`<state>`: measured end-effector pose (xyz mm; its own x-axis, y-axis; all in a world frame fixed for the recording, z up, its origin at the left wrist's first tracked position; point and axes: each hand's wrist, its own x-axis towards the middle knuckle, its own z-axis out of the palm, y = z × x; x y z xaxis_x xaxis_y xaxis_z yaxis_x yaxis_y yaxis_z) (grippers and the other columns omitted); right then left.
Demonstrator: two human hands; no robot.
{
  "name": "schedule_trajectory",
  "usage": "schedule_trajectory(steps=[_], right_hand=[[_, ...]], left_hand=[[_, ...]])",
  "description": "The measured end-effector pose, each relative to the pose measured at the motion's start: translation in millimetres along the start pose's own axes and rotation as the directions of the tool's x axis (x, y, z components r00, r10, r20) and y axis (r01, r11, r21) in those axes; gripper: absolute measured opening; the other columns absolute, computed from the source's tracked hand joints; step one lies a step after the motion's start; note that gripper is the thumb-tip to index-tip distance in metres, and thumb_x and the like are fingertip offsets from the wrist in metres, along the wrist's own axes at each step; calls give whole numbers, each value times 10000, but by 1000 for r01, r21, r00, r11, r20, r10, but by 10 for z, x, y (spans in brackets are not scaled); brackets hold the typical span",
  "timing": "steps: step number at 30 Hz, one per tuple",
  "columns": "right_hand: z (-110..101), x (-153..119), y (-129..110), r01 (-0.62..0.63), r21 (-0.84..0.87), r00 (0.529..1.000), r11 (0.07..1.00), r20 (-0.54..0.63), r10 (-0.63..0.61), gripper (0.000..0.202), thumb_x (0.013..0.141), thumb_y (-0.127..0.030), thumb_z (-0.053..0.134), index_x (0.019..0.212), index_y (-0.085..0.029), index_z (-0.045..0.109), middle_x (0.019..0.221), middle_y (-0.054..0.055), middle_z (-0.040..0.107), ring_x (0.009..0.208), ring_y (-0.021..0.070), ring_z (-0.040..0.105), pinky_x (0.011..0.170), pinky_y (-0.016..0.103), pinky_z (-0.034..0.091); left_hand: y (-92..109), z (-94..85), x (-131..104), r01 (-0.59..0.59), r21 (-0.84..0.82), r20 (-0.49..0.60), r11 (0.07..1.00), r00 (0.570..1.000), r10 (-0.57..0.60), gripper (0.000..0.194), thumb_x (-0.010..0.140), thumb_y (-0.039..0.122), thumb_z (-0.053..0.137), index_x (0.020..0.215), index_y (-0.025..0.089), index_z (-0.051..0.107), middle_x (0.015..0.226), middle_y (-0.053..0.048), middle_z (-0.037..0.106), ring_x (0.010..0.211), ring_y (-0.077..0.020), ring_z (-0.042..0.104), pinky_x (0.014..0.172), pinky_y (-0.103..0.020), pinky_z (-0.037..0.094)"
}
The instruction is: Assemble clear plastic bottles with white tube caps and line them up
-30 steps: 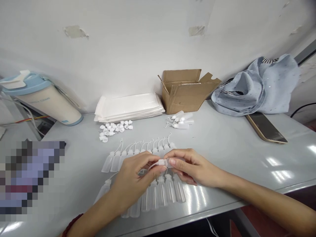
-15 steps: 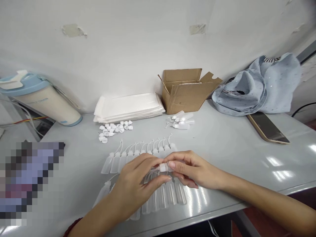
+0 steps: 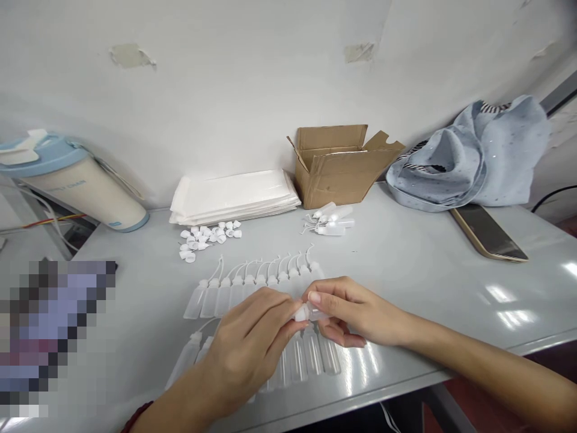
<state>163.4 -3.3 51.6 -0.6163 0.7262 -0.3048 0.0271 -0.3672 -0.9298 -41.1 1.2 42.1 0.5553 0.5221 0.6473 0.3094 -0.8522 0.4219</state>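
Between my two hands, above the table, a small clear bottle lies on its side with a white cap at its left end. My right hand holds the bottle's body with thumb and fingers. My left hand pinches the white cap. Beneath and behind my hands, several translucent bottles with thin curved tips lie in a row. A nearer row of clear bottles is partly hidden by my left hand and forearm.
White caps are scattered before a stack of white packets. Small bottles lie by an open cardboard box. A phone and blue cloth are right; a tumbler leans left.
My left thumb and fingers have closed together on the white cap. The capped end of the bottle has tilted slightly downward, and the right thumb has shifted a little.
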Motion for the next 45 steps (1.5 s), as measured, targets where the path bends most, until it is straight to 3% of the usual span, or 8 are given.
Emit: schedule_trajectory(steps=[6, 13, 16, 20, 27, 35, 40, 45], right_hand=[[-23, -24, -3, 142, -212, 982, 967, -93, -165, 289, 940, -438, 460, 995, -162, 522, 548, -71, 490, 432, 56, 396, 440, 182, 321], [6, -74, 36, 315, -633, 844, 707, -155, -514, 158, 934, -286, 498, 994, -167, 583, 781, 7, 617, 619, 96, 534, 563, 214, 418], [22, -79, 54, 327, -684, 821, 652, -137, -555, 155, 938, -274, 487, 1006, -167, 576, 789, 22, 640, 649, 117, 565, 588, 230, 442], [29, -74, 45, 302, -692, 833, 656, -142, -534, 174, 939, -290, 475, 989, -163, 582, 759, 25, 635, 632, 123, 557, 583, 241, 438], [17, -27, 33, 170, -344, 944, 923, -213, -253, 296, 937, -405, 464, 835, -152, 580, 490, -80, 394, 409, 55, 320, 396, 182, 268], [44, -34, 49, 221, -317, 929, 922, -220, -298, 229, 919, -379, 513, 896, -162, 582, 538, -67, 464, 448, 61, 395, 420, 176, 317], [31, -73, 56, 277, -657, 859, 702, -159, -487, 188, 930, -325, 511, 982, -172, 607, 782, 24, 643, 653, 119, 565, 587, 230, 448], [27, -78, 50, 378, -757, 795, 533, -29, -606, 228, 959, -308, 446, 1016, -155, 605, 781, 49, 641, 658, 139, 570, 611, 259, 466]], left_hand=[[16, -53, 53, 233, -119, 23, 965, 972, -232, 115, 827, 139, 660, 911, 198, 608, 796, 6, 660, 685, -110, 613, 598, -215, 526], [26, -141, 141, 558, -250, 276, 791, 824, -495, 144, 896, 288, 563, 824, 224, 670, 684, 29, 627, 599, -101, 575, 503, -186, 461], [31, -142, 127, 544, -201, 351, 815, 816, -459, 239, 932, 299, 492, 783, 201, 651, 635, 21, 575, 576, -103, 527, 468, -186, 412], [3, -97, 55, 361, -137, 266, 922, 911, -317, 144, 930, 215, 498, 858, 175, 616, 652, 16, 555, 570, -103, 505, 503, -210, 417], [-50, -26, -40, 7, 43, 143, 999, 990, -13, 214, 887, 57, 521, 1079, 150, 539, 861, -58, 635, 761, -155, 591, 649, -269, 499], [-36, -71, 41, 266, -104, 291, 958, 930, -226, 87, 919, 184, 496, 881, 165, 571, 686, 16, 535, 585, -102, 475, 535, -224, 394], [-26, -118, 83, 402, -129, 358, 906, 871, -335, 192, 930, 257, 470, 788, 181, 575, 621, 40, 486, 545, -96, 449, 509, -214, 358], [18, -155, 130, 502, -149, 449, 852, 802, -394, 350, 962, 310, 418, 660, 184, 543, 581, 41, 499, 539, -97, 475, 519, -215, 373]])
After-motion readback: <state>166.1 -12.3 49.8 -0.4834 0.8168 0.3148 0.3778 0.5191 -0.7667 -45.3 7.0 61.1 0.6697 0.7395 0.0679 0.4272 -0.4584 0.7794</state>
